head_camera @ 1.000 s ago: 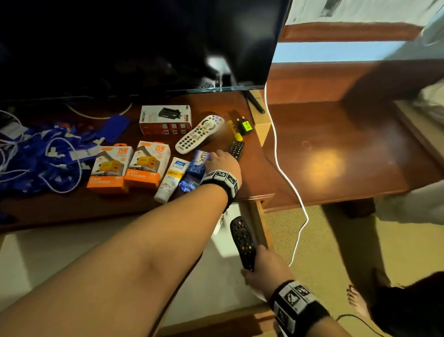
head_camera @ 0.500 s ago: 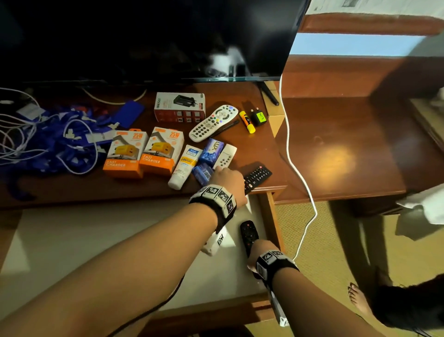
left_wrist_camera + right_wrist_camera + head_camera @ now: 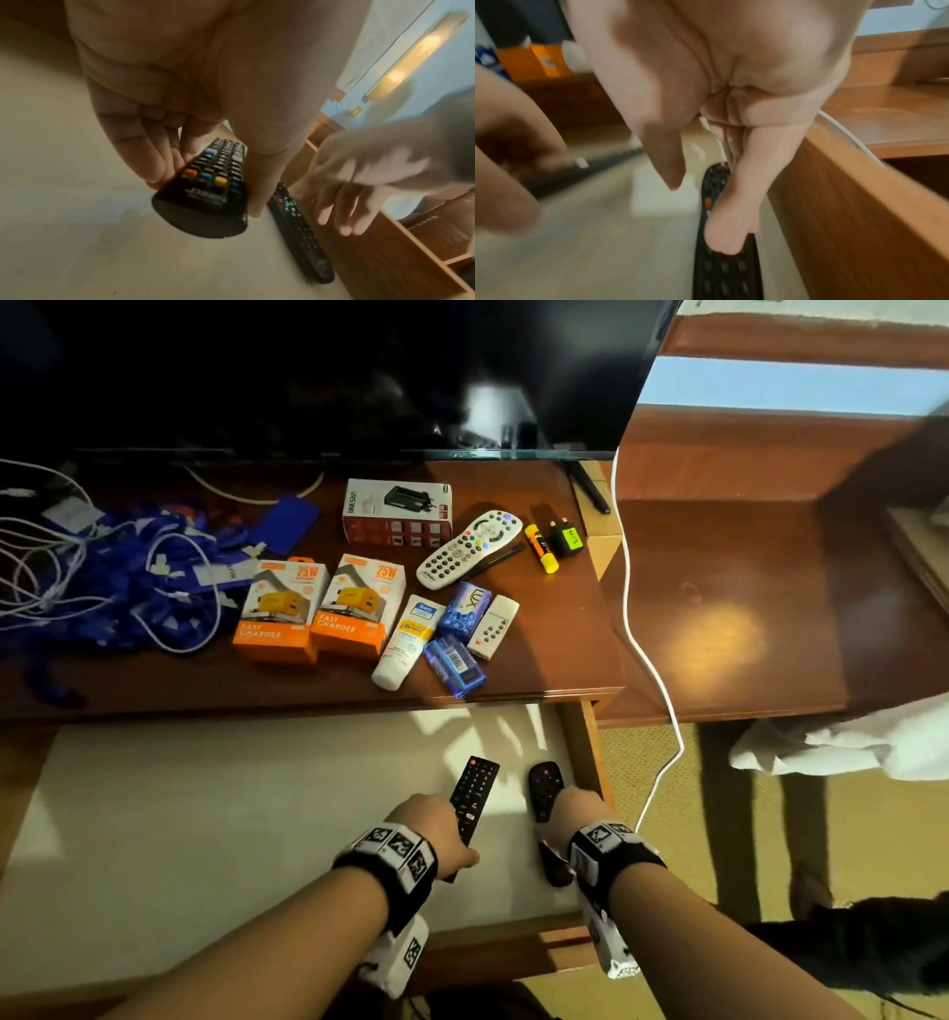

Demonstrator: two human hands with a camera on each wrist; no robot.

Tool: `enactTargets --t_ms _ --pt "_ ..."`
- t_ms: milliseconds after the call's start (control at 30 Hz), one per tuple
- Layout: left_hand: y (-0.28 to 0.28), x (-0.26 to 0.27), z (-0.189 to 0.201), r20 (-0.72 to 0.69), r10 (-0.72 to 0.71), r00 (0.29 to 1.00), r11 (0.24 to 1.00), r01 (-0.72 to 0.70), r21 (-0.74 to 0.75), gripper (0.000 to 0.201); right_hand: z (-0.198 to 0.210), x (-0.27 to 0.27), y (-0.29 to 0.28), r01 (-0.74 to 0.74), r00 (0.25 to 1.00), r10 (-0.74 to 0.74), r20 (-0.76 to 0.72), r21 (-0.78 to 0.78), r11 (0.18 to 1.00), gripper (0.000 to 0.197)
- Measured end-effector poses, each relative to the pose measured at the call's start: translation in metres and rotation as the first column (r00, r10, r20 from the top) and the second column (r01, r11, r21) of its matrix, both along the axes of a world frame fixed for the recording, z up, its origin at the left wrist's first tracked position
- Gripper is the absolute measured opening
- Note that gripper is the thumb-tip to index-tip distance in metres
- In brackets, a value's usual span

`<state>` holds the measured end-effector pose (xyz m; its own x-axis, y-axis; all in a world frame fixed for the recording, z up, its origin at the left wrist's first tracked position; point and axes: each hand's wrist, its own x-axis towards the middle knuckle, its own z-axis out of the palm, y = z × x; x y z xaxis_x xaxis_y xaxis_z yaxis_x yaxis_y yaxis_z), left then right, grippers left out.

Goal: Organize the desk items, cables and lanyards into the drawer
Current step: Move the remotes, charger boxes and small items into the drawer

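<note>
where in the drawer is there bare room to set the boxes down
The drawer floor is bare across its left and middle, from its left wall to the left hand. The right end is crowded: the black remote in that hand and the second remote under the right hand, along the right wall.

L hand (image 3: pixel 436 829) fingers (image 3: pixel 144 150) curled round black remote (image 3: pixel 473 793), R hand (image 3: pixel 575 809) fingers loose, both forearms extended fwd

Left hand (image 3: pixel 434 834) carried flat remote (image 3: pixel 473 793) into drawer (image 3: pixel 205 814).

Two remotes (image 3: pixel 473 793) in drawer (image 3: pixel 205 814), boxes (image 3: pixel 318 608) on desk (image 3: pixel 554 660) behind
</note>
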<state>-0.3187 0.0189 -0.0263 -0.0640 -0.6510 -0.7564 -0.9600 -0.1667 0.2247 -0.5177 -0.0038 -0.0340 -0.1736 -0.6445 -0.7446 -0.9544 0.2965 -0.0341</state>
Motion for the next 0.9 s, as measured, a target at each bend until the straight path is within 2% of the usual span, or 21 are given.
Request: enactTargets --t_ms 167,267,367,533,633,767,900 --pt "-0.020 -0.032 -0.024 -0.010 -0.069 0.998 0.996 0.070 0.061 0.041 0.059 -0.004 -0.030 -0.011 0.999 0.024 0.048 -0.258 0.966 0.035" --pt "-0.024 -0.049 -0.029 -0.006 -0.063 0.998 0.995 0.063 0.081 0.038 0.088 -0.008 -0.051 0.017 0.977 0.064 0.204 -0.374 0.927 0.028" --pt "-0.022 -0.065 -0.035 -0.020 -0.054 0.998 0.994 0.056 0.093 0.040 0.104 -0.003 -0.074 0.065 0.945 0.082 0.317 -0.428 0.902 0.021" --pt "-0.015 -0.076 -0.035 -0.073 -0.021 0.997 0.991 0.031 0.129 0.050 0.102 0.017 -0.116 0.083 0.942 0.058 0.331 -0.399 0.913 0.020" --pt "-0.015 -0.069 -0.038 -0.146 0.031 0.989 0.987 -0.008 0.160 0.059 0.092 0.028 -0.139 0.133 0.938 -0.004 0.348 -0.348 0.928 0.039" --pt "-0.020 -0.046 -0.031 -0.257 0.128 0.958 0.988 -0.099 0.122 0.047 0.083 0.038 -0.165 0.138 0.942 -0.002 0.336 -0.382 0.914 0.072" --pt "-0.028 -0.034 -0.029 -0.314 0.181 0.932 0.980 -0.145 0.136 0.075 0.081 0.049 -0.189 0.185 0.938 -0.058 0.343 -0.351 0.918 0.092"
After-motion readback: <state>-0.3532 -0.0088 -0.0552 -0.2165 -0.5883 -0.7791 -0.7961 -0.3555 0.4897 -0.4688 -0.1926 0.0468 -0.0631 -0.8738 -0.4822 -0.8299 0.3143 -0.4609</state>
